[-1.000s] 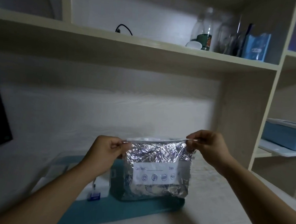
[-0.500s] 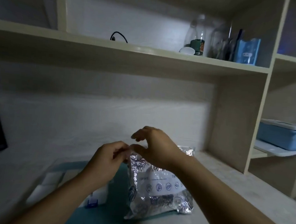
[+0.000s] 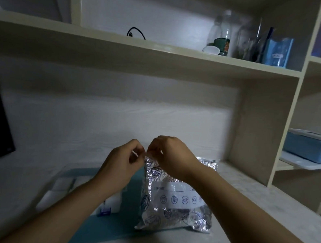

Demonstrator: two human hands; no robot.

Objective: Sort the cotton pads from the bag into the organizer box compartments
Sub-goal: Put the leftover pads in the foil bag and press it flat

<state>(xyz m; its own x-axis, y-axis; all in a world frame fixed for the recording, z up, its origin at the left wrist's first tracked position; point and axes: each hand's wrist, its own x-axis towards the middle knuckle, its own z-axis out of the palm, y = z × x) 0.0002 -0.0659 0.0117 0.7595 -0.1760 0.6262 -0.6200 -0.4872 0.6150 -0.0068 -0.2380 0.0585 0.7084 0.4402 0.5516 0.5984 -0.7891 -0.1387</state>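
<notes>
Both hands meet at the near-left top corner of the bag [image 3: 177,195]. The left hand [image 3: 121,167] pinches one lip of the mouth between thumb and fingertips, and the right hand [image 3: 169,157] pinches the lip just beside it, knuckles arched over the seal. A second ago the hands were well apart, each holding an end of the closed top and stretching it flat; the right hand has since crossed over to the left corner, and the bag has swung so its label faces right of centre. That reads as the start of peeling the zip seal apart, so no pad is out yet and sorting has not begun. The bag itself is crinkled silver foil with a white label, standing on the near edge of a teal mat [image 3: 100,228] on the desk [image 3: 253,221]. The organizer box [image 3: 111,203] sits just left of the bag, partly hidden behind the left forearm; its compartments cannot be made out in this dim light
</notes>
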